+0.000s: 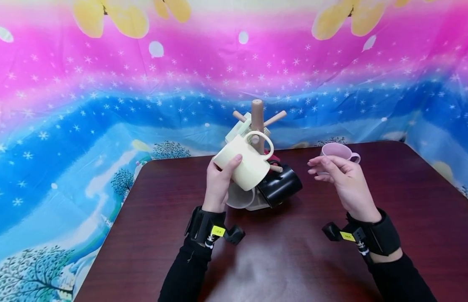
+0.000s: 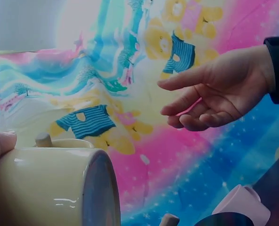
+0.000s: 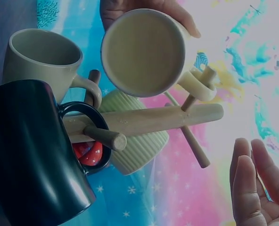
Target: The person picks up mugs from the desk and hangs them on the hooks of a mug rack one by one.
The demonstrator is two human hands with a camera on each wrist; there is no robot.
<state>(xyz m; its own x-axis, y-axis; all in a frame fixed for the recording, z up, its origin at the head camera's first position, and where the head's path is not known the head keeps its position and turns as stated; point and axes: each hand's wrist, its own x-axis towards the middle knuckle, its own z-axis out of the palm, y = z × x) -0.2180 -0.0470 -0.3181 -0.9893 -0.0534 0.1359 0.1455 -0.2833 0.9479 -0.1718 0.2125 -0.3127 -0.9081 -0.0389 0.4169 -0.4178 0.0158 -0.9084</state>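
My left hand (image 1: 218, 180) grips a pale yellow mug (image 1: 243, 163) by its body, thumb along the side. The mug is tilted, held close to the wooden mug rack (image 1: 257, 115). In the right wrist view a peg (image 3: 196, 89) of the rack passes through the loop of the yellow mug's handle (image 3: 199, 84). My right hand (image 1: 343, 180) is held apart from the rack with relaxed fingers and nothing in them. It partly covers a pink mug (image 1: 336, 150) in the head view.
A black mug (image 1: 281, 186) and a grey mug (image 1: 241, 198) hang low on the rack. Behind the yellow mug is a ribbed light green mug (image 3: 139, 153), with something red (image 3: 90, 151) near the black handle. The dark wooden table (image 1: 162, 235) meets a patterned cloth (image 1: 105, 100).
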